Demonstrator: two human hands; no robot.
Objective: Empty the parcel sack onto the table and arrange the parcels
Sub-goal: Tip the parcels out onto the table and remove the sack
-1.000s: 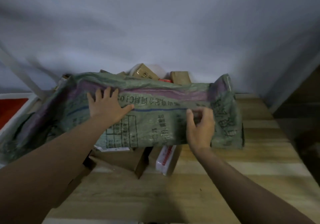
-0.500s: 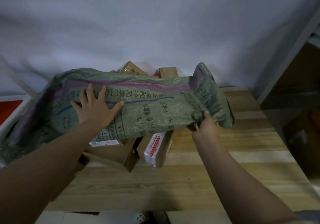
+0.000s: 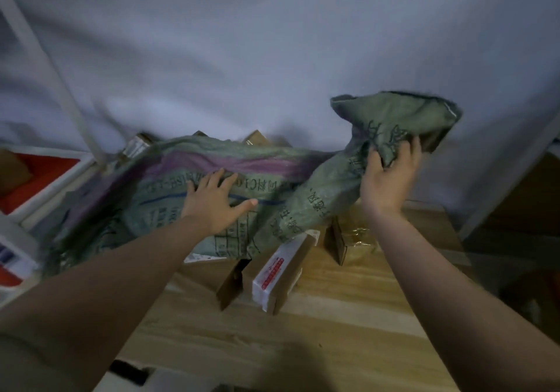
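Grip, left hand (image 3: 216, 202): open, palm flat, fingers spread, pressing on the middle of the parcel sack (image 3: 169, 200) at centre frame. Holds nothing.

Grip, right hand (image 3: 386, 176): closed on a bunched end of the sack, lifted at right of centre, clear of the tabletop (image 3: 303, 340). The free corner of the cloth flares above the fingers.

Upper left of frame: red-and-white tray (image 3: 39, 176), beside the sack's left end; contents cannot be told.

Left to centre: sack, green woven with a purple band and printed text, draped low over a heap, sagging to the left.

Behind the sack, top edge: corners of brown parcels (image 3: 256, 137) showing against the grey backdrop.

Lower centre: brown carton (image 3: 233, 282) on edge, partly under the sack; just beside it a white-labelled box (image 3: 280, 273) with red print, tilted; further right a taped brown box (image 3: 351, 240), under the lifted end.

Status, judged: emptying is well along, since several parcels lie outside. Whether any remain inside cannot be told. Left to do: pull the sack clear, then set the parcels in order; none is arranged yet.
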